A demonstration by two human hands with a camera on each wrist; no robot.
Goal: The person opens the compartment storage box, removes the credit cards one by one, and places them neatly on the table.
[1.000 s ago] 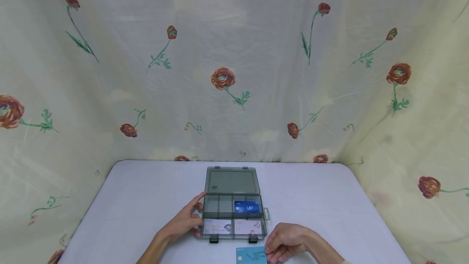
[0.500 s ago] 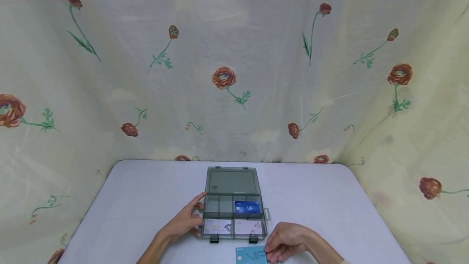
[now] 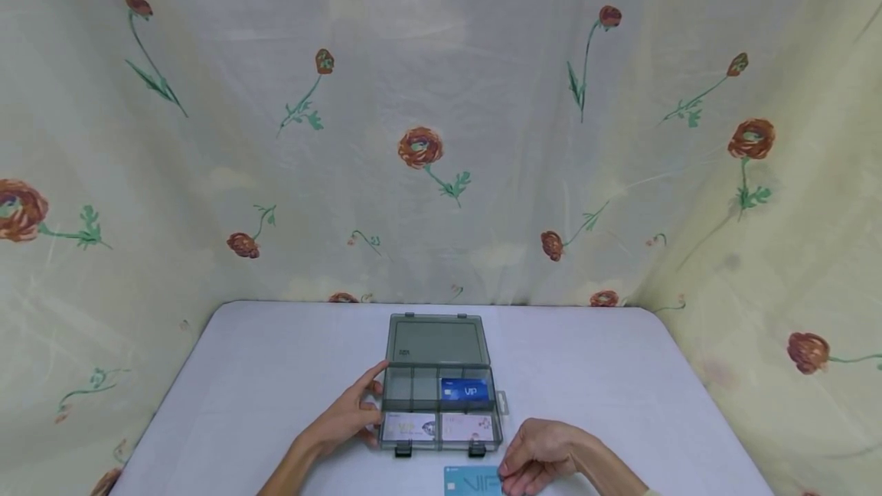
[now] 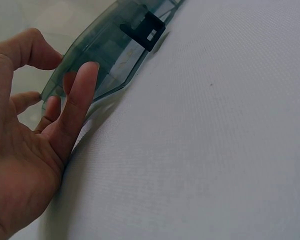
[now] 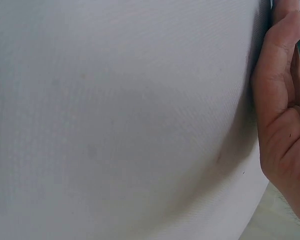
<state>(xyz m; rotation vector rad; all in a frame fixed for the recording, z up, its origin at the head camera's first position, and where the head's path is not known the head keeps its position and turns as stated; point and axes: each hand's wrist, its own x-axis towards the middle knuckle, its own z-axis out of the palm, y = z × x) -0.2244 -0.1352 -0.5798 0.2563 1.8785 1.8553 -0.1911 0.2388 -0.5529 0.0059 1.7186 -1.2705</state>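
Observation:
A grey-green see-through plastic compartment box point(image 3: 411, 406) lies with its lid point(image 3: 437, 341) folded back. My left hand point(image 3: 339, 421) holds the box's left side, the index finger stretched to the hinge corner and the thumb at the rim. In the left wrist view, bent fingers point(image 4: 79, 95) meet the box's wall near a black latch point(image 4: 149, 31). My right hand point(image 3: 540, 451) pinches the right edge of a teal VIP card point(image 3: 472, 481) in front of the box. The card's lower part is cut off by the frame. In the right wrist view that hand point(image 5: 282, 100) shows only partly.
Inside the box, a blue VIP card point(image 3: 465, 389) lies at the back right, a whitish card point(image 3: 409, 426) at front left and a pinkish card point(image 3: 466, 427) at front right. The white table point(image 3: 289, 358) meets a flowered curtain point(image 3: 496, 174) behind and at both sides.

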